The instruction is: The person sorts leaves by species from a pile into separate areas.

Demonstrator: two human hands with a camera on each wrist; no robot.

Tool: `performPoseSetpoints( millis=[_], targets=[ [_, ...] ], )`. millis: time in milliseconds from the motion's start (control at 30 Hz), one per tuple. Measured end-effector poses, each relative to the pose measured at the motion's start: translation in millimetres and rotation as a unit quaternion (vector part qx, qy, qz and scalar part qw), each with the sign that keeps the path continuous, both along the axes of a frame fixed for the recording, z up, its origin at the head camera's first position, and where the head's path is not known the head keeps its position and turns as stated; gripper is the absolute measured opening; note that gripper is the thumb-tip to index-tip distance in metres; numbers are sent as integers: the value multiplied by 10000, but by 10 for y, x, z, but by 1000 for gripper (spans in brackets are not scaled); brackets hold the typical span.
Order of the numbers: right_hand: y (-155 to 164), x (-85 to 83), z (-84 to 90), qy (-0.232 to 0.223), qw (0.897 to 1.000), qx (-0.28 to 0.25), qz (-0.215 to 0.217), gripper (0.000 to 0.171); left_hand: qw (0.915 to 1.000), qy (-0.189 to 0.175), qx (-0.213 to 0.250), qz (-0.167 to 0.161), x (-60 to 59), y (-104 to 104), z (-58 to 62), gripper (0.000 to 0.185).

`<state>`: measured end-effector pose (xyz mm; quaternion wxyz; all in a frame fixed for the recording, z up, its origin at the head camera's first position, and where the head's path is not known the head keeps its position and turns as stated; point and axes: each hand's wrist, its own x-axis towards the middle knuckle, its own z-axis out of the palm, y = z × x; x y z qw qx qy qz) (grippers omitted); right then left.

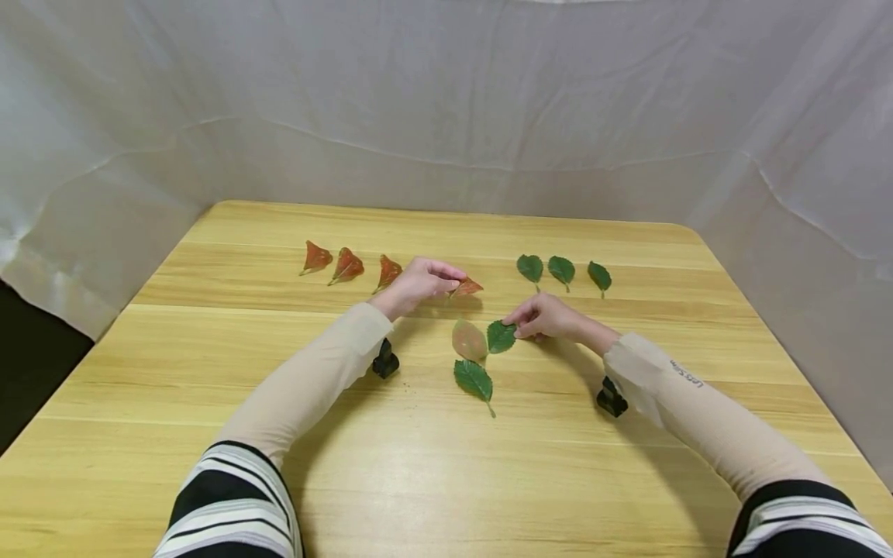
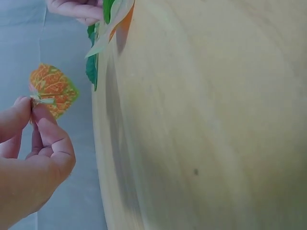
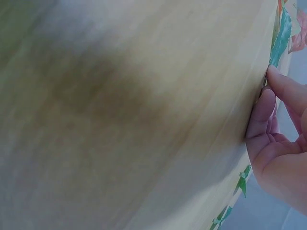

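Note:
My left hand (image 1: 424, 280) pinches the stem of a red-orange leaf (image 1: 467, 287) just above the wooden table (image 1: 418, 465); in the left wrist view thumb and forefinger hold that leaf (image 2: 52, 89) by its stem. My right hand (image 1: 540, 316) touches a green leaf (image 1: 500, 336) at the table's middle, its fingertips on the leaf's right edge. A pale reddish leaf (image 1: 469, 339) lies beside it and another green leaf (image 1: 474, 379) just in front. In the right wrist view the fingers (image 3: 265, 112) press against the tabletop.
Three red leaves (image 1: 346, 265) lie in a row at the back left. Three green leaves (image 1: 561, 269) lie in a row at the back right. White cloth (image 1: 446, 101) hangs behind and around the table. Black wrist mounts (image 1: 384, 360) sit under both forearms.

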<state>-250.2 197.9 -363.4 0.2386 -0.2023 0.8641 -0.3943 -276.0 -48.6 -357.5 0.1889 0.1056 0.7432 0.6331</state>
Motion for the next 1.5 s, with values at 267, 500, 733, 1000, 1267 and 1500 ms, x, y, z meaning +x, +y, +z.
performPoseSetpoints(
  millis=[267, 500, 733, 1000, 1267, 1500],
  targets=[
    [22, -17, -43, -21, 10000, -32, 25, 26, 9999, -113, 69, 62, 4, -61, 57, 32],
    [26, -16, -46, -10, 10000, -71, 16, 26, 9993, -186, 187, 249, 26, -169, 104, 28],
    [15, -7, -32, -18, 10000, -46, -2, 26, 9990, 132, 113, 416, 60, -323, 190, 27],
    [8, -10, -35, 58, 9999, -62, 59, 26, 9984, 271, 97, 491, 119, -478, 285, 27],
    [13, -3, -25, 143, 9998, -88, 112, 26, 9975, 395, 41, 593, 158, -651, 326, 27],
    [4, 1, -23, 137, 9998, -111, 118, 26, 9952, 537, 46, 813, 162, -816, 367, 26]
  ],
)
